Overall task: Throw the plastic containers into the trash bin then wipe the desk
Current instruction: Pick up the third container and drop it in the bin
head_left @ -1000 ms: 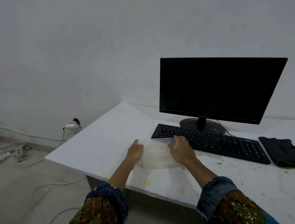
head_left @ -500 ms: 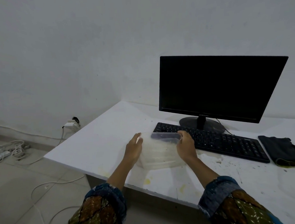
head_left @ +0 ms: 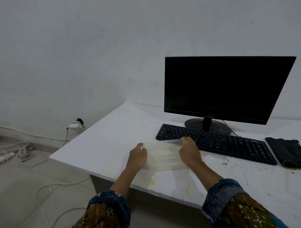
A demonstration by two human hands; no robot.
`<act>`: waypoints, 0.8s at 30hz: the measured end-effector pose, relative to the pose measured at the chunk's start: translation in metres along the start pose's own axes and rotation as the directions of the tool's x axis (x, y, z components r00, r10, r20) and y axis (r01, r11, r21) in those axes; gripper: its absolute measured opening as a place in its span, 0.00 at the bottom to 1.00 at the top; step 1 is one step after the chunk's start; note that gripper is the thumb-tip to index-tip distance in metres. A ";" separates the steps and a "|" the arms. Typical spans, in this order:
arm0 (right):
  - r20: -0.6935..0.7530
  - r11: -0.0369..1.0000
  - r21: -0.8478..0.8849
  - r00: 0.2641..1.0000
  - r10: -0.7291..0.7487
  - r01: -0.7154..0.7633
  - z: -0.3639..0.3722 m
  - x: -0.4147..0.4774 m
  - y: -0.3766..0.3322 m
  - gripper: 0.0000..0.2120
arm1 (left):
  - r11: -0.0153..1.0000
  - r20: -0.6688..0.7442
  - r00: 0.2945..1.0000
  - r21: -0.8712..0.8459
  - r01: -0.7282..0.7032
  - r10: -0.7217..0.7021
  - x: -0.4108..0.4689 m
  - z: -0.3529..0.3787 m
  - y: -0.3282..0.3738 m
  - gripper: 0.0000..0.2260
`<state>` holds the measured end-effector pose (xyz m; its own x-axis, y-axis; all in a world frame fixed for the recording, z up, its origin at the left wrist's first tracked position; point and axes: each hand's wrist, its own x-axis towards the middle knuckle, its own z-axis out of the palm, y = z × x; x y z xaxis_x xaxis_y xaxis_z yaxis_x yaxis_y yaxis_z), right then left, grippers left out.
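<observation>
The left grip (head_left: 138,157) and right grip (head_left: 189,152) curled round the sides of the clear containers (head_left: 163,159) on the tabletop (head_left: 112,132), just before the keyboard (head_left: 225,143), with the monitor (head_left: 228,88) behind and a dark cloth (head_left: 286,151) off right.

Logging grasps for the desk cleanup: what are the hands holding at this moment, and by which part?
Both hold the stack of clear plastic containers: the left hand grips its left side, the right hand its right side.
</observation>
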<state>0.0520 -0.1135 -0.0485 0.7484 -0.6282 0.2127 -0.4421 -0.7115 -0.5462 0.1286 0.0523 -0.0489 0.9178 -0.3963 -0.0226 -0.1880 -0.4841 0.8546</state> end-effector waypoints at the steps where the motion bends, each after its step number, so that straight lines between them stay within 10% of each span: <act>1: 0.004 1.000 -0.030 1.000 -0.005 0.006 -0.001 0.000 -0.001 0.24 | 1.000 0.009 1.000 0.013 0.005 -0.005 0.001 0.001 0.000 0.20; 7: 0.019 0.987 -0.158 0.999 -0.028 0.031 -0.001 -0.001 -0.002 0.25 | 0.935 -0.047 0.973 0.290 -0.203 0.226 0.003 0.008 0.013 0.24; 12: -0.022 0.987 -0.158 0.999 -0.033 0.029 0.002 -0.002 0.000 0.24 | 0.649 0.104 0.938 0.697 -0.306 0.331 0.008 0.025 0.009 0.24; 24: -0.095 0.990 -0.128 0.993 -0.065 0.053 0.007 -0.002 0.004 0.16 | 0.694 -0.006 0.923 0.661 -0.285 0.385 0.006 0.032 -0.001 0.27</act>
<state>0.0519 -0.1129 -0.0570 0.7251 -0.6077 0.3241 -0.4616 -0.7780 -0.4261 0.1225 0.0251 -0.0665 0.7769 -0.5477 0.3107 -0.6234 -0.7385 0.2569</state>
